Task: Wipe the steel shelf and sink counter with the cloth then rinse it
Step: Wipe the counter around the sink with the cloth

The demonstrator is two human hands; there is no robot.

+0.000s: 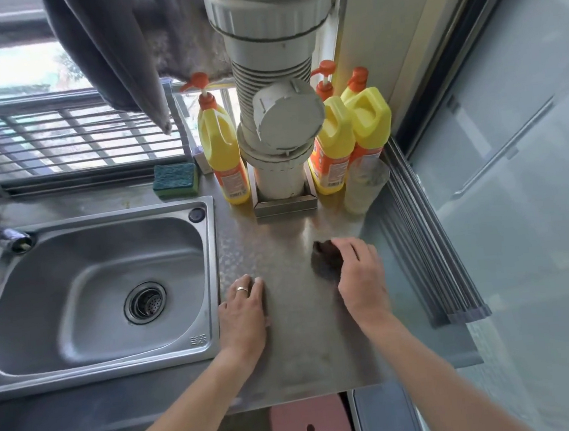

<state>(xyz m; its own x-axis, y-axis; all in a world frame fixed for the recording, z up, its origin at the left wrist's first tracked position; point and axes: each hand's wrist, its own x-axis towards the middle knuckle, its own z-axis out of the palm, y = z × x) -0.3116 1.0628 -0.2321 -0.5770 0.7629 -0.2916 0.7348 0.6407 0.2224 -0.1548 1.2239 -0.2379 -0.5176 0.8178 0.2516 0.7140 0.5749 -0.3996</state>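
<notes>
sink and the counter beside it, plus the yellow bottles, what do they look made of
Sink: likely stainless steel, brushed grey with soft reflections and a stamped rim.
Counter: also looks like steel sheet, with a faint swirled sheen.
Yellow bottles: glossy opaque plastic, judging by moulded handles and orange pump tops.

Barred window (74, 144) bright with daylight at back left, grey towel (113, 48) hanging over it, wide white pipe (274, 78) rising beside frosted glass door (516, 126).

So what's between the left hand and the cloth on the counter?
Only bare steel counter. In the head view, the left hand lies flat near the sink edge and the right hand holds the dark cloth.
</notes>
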